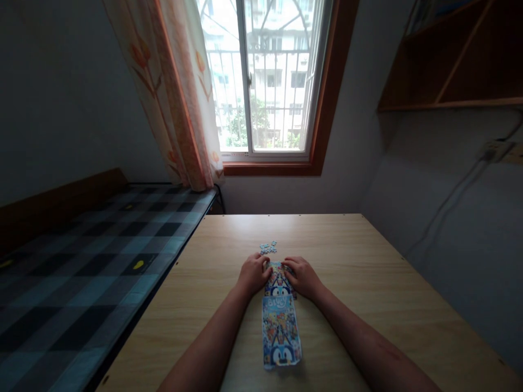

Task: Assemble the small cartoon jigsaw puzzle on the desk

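A colourful cartoon jigsaw puzzle [278, 284] lies flat on the wooden table [359, 283], partly put together. My left hand [254, 272] rests on its far left edge with fingers curled down on the pieces. My right hand [302, 276] rests on its far right edge, fingers bent and pressing the pieces. Just nearer to me lies the puzzle's printed box or picture card [281, 337], blue with a cartoon dog. A small cluster of loose puzzle pieces [268, 248] sits just beyond my hands.
A bed with a dark checked cover [81, 261] runs along the table's left side. A window [269, 76] with an orange-patterned curtain [175, 92] is straight ahead. A wooden shelf [453, 60] hangs on the right wall above a cable and socket [496, 149].
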Demonstrator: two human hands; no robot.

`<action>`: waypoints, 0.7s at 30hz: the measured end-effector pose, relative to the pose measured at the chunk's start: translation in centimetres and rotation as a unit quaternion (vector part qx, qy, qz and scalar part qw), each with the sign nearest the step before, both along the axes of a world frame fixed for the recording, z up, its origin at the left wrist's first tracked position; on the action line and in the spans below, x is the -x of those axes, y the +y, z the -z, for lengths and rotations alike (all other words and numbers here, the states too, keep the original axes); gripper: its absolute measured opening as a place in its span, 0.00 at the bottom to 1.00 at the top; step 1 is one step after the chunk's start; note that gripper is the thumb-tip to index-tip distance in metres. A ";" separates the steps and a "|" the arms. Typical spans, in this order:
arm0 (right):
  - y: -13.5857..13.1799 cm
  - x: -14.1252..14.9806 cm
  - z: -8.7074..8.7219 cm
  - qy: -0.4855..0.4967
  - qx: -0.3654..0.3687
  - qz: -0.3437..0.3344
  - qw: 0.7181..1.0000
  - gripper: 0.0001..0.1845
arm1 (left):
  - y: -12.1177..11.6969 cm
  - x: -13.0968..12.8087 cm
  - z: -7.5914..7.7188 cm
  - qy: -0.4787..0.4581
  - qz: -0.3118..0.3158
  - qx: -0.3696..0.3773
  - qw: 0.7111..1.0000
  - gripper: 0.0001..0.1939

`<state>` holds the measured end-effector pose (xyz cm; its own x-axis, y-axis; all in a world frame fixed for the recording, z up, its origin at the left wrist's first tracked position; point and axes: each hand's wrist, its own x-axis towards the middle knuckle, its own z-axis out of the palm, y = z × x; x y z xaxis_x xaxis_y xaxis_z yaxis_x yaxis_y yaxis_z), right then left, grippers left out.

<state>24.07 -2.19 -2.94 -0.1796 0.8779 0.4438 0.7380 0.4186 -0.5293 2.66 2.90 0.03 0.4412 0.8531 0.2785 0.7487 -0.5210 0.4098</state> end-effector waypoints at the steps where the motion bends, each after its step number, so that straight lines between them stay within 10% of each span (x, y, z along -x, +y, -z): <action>1: 0.1 0.0 0.0 -0.009 0.002 0.002 1.000 0.17 | 0.0 0.0 -0.1 0.001 -0.001 0.003 1.000 0.11; 21: -0.2 0.5 -0.8 -0.117 0.035 -0.017 0.992 0.22 | 2.3 -0.6 -0.9 0.023 -0.013 0.122 0.992 0.11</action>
